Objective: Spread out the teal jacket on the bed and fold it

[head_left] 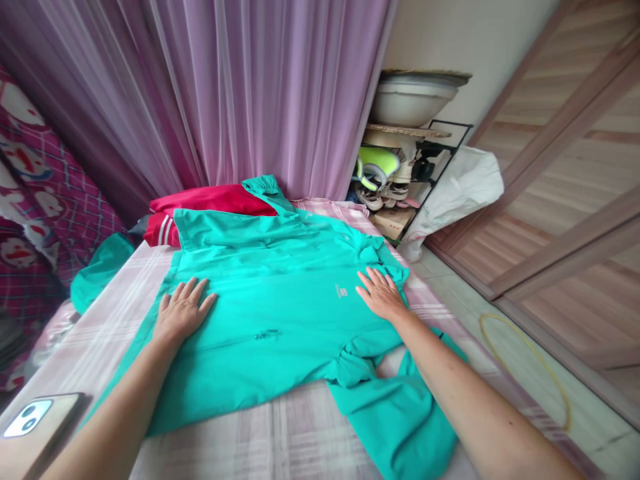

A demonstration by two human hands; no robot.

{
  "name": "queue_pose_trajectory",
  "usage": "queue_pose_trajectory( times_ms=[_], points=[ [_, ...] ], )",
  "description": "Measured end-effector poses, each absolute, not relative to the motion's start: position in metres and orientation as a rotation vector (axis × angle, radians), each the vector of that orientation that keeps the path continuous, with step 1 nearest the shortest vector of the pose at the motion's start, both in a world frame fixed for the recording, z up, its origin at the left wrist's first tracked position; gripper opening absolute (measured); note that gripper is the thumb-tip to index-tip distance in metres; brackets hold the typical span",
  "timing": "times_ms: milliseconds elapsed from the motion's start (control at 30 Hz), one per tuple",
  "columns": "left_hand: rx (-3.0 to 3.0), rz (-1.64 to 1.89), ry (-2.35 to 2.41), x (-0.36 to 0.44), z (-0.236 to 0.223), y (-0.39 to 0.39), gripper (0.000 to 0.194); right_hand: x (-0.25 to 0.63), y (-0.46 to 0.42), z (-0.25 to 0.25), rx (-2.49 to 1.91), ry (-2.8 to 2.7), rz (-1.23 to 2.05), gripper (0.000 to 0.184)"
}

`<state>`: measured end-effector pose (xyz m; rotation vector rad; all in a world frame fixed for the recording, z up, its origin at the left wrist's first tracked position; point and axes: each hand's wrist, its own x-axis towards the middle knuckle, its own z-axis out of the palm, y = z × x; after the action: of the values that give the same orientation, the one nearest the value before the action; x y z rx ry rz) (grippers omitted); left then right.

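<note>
Phone at bottom left corner, camera side up, partly cut off by the frame, beside the left forearm. It lies on a table-like surface covered in pale pink and white checked cloth, softly creased in front.

Teal garment spread flat across the middle of the cloth, small pale logo on it. One sleeve bunched toward bottom right, over the near edge of the body; another part reaches the far side, onto a red garment with white stripes.

Left hand palm down on the teal garment near its left end, fingers slightly spread, thumb out. Right hand also flat on it, near the right end by the logo, fingers a little apart. Neither pinches anything.

Room: purple curtain behind; magenta patterned fabric at left. Far right corner: black rack with a white basin on top, yellow-green visor and shoes below, white bag alongside. Wood-panelled doors on the right, yellow cord looped on the tiled floor.
</note>
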<state>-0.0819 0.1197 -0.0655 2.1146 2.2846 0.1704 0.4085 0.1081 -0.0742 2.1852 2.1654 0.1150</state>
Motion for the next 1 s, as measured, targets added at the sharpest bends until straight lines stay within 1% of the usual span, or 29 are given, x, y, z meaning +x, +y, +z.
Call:
queue_pose_trajectory(
  times_ms=[100,233,333,433,533,667,800,867,1000],
  points=[
    [2.119,0.165,2.296,-0.084,-0.064,0.125,0.063,0.421,0.106,-0.077,2.232,2.166,0.166,0.058],
    [2.047,0.138,2.375,-0.069,-0.059,0.121,0.059,0.417,0.106,-0.075,2.257,2.181,0.137,0.059],
    [2.138,0.232,2.372,-0.041,-0.061,0.095,0.052,0.414,0.106,-0.073,2.259,2.209,0.113,0.06],
    [2.309,0.294,2.28,-0.012,-0.066,0.057,0.05,0.414,0.106,-0.073,2.269,2.217,0.099,0.059],
    [2.329,0.235,2.237,0.006,-0.068,0.028,0.051,0.416,0.106,-0.075,2.277,2.207,0.102,0.059],
    [2.305,0.171,2.232,0.014,-0.061,0.019,0.052,0.416,0.107,-0.07,2.263,2.171,0.078,0.059],
    [2.292,0.168,2.244,0.017,-0.054,0.021,0.053,0.387,0.099,-0.051,2.255,2.105,-0.058,0.06],
    [2.281,0.187,2.246,0.019,-0.053,0.021,0.052,0.361,0.086,-0.043,2.199,2.202,-0.152,0.064],
    [2.278,0.295,2.217,0.018,-0.054,0.018,0.05,0.318,0.048,-0.042,1.872,2.504,-0.331,0.066]
  ],
)
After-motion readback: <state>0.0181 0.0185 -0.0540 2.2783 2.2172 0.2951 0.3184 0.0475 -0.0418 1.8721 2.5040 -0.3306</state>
